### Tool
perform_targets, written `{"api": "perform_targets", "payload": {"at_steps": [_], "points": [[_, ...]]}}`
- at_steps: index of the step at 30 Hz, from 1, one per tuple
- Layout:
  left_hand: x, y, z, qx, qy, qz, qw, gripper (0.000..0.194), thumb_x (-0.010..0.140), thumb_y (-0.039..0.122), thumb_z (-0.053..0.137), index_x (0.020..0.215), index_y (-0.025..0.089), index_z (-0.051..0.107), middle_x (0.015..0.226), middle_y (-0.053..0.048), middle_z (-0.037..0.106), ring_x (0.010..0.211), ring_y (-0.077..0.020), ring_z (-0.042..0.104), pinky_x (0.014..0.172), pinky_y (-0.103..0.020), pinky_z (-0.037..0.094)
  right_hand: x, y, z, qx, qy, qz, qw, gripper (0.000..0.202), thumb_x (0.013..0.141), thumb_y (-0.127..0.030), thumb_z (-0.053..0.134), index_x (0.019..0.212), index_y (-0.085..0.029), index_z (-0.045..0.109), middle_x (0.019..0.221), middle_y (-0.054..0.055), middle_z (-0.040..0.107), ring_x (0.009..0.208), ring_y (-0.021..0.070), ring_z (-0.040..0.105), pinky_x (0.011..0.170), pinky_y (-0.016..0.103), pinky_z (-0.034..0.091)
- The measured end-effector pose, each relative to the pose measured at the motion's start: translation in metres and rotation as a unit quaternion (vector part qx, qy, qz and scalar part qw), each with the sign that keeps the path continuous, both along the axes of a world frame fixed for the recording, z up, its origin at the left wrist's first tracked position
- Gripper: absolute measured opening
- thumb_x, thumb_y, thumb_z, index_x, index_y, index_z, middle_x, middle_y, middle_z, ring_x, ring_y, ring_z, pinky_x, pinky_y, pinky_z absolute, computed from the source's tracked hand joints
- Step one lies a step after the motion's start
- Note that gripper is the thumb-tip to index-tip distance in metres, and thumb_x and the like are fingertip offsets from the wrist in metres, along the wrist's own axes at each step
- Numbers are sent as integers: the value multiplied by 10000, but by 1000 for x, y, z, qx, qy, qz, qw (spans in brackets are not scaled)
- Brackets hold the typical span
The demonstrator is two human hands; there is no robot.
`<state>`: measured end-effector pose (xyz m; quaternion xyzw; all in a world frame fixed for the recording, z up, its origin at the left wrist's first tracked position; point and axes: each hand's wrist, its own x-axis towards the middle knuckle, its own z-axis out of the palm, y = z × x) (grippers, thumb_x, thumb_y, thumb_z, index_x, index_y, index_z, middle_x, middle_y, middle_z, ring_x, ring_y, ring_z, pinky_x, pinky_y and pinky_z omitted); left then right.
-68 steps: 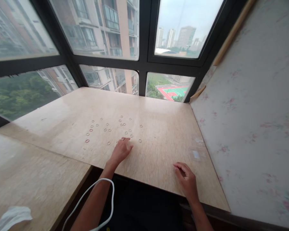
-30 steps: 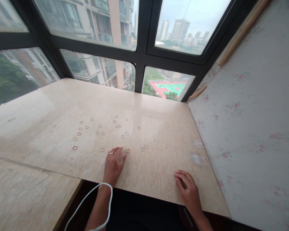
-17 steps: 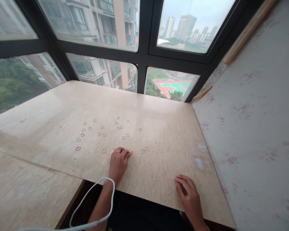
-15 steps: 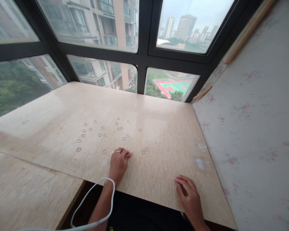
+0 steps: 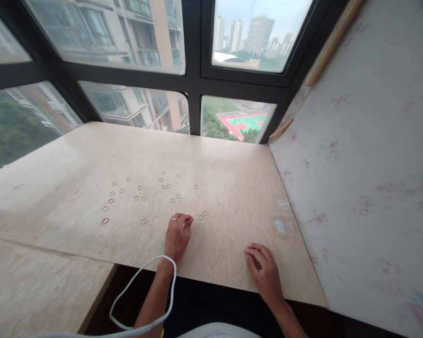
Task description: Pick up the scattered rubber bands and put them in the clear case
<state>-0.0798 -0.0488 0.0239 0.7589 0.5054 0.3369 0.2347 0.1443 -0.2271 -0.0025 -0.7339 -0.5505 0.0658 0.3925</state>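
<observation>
— What sort of place is this?
— A room in a high-rise flat, a home by the look of it. A pale desk (image 5: 232, 188) fills a bay of dark-framed windows (image 5: 193, 89).
— Why a home?
— Faded floral wallpaper (image 5: 366, 155) on the right, apartment blocks (image 5: 141, 33) and a sports court (image 5: 245, 123) far below.

Both forearms are bare, sleeveless, with a thin ring (image 5: 174, 218) on the left hand (image 5: 177, 236) (silvery, a plain band).
</observation>
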Motion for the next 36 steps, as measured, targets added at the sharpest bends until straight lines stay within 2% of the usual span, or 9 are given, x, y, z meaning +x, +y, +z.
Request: {"api": "perform_targets", "payload": {"at_steps": [5,8,14,17,20,25,28,31,36], "points": [[29,-15,4,-21,-42,-29,998,222,936,316,443,834,208,609,872,-54,633,844,-206,589,742,-339,478,-2,7,8,-5,21,-6,1000,177,883,-220,515,878,-228,692,937,74,663,917,223,613,841,379,519],[36,-19,0,-21,-41,-32,998,231,934,330,443,840,207,614,869,-54,640,819,-199,592,704,-321,474,-2,6,10,-8,26,-10,1000,179,885,-215,513,885,-226,691,943,74,662,926,223,611,849,375,512],[13,-29,-14,10,-56,50,997,242,897,382,507,829,187,632,732,-23,635,621,-155,556,593,-277,454,-2,4,8,0,27,1,1000,189,894,-226,506,905,-215,694,955,82,664,937,223,606,851,383,508],[3,-41,-18,48,-46,58,996,226,891,368,526,825,182,635,700,-11,620,585,-139,538,580,-261,440,-2,5,8,1,33,-1,999,185,893,-246,514,891,-206,695,948,86,667,933,225,608,855,391,502],[4,-56,-18,67,-39,20,997,204,901,334,518,823,182,631,663,3,593,544,-121,514,563,-244,424,0,5,9,-9,60,3,998,185,885,-274,528,878,-207,701,957,92,675,948,236,609,874,407,492],[20,-74,-15,28,40,-116,992,174,910,298,498,909,190,634,660,3,618,586,-134,573,582,-247,419,12,11,16,-57,159,31,985,204,872,-310,530,907,-195,694,974,85,684,909,215,631,817,353,510],[24,-75,-13,27,107,-143,984,166,909,287,494,888,207,638,698,-6,656,642,-159,611,606,-267,412,13,26,27,-87,173,44,980,242,876,-323,518,986,-175,675,862,55,682,730,170,626,670,285,506],[22,-74,-11,23,114,-139,983,176,919,269,476,873,208,635,723,-10,671,657,-163,621,614,-272,409,4,54,40,-100,136,117,979,277,887,-300,512,1102,-177,636,740,7,655,628,135,589,625,252,475],[16,-75,-12,36,89,-145,985,181,919,238,466,865,204,635,697,-14,650,647,-161,610,614,-269,411,-23,110,48,-132,-39,230,963,253,891,-250,521,1107,-181,633,755,-1,680,666,122,612,660,228,452]]}}
